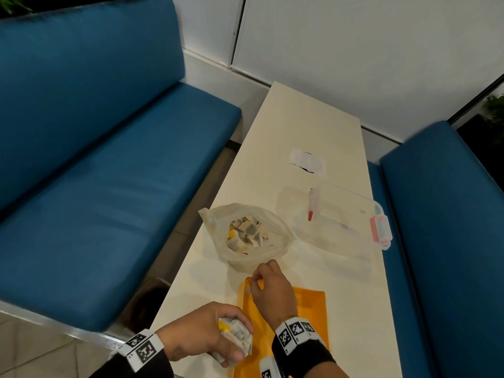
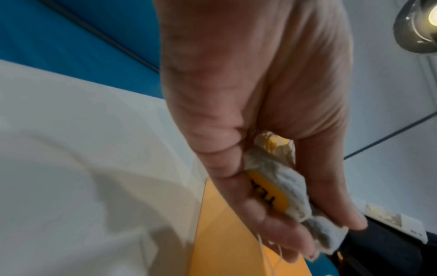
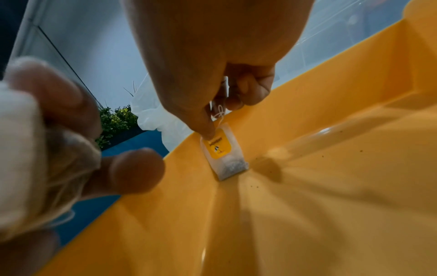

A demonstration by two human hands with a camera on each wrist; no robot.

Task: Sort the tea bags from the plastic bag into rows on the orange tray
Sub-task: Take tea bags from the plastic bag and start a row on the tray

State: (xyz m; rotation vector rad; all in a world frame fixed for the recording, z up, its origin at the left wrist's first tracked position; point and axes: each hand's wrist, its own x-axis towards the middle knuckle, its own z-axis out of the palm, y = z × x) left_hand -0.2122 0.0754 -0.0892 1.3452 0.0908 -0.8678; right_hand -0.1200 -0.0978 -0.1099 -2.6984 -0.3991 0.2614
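Right hand (image 3: 220, 78) pinches one tea bag (image 3: 224, 155) by its top edge, thumb tip on the yellow tag and the string looped under the curled fingers. The bag hangs below the hand with its long axis running down and slightly toward the wrist camera, and its lower edge touches the floor of the tray (image 3: 331, 186) just inside the far-left corner, close against the rim. No other bag can be seen lying on the tray, so this looks like the start of the first row.

In the head view the right hand (image 1: 268, 289) is at that far-left corner of the tray (image 1: 311, 304), and the open plastic bag (image 1: 245, 233) sits just beyond the tray's far edge on the surface (image 1: 313, 126), with more tea bags heaped inside.

The left hand (image 1: 207, 331) is curled round a bunch of tea bags (image 1: 237, 339) over the tray's near-left edge; the left wrist view shows that bunch (image 2: 283, 186) crumpled between palm and fingers, strings trailing. It is the nearer supply: the bunch lies toward the person and to the left of the right hand, while the plastic bag lies on its far side.

To lay the pinched bag flat, the top probably has to tip away from the rim so the long axis lies along the tray floor.
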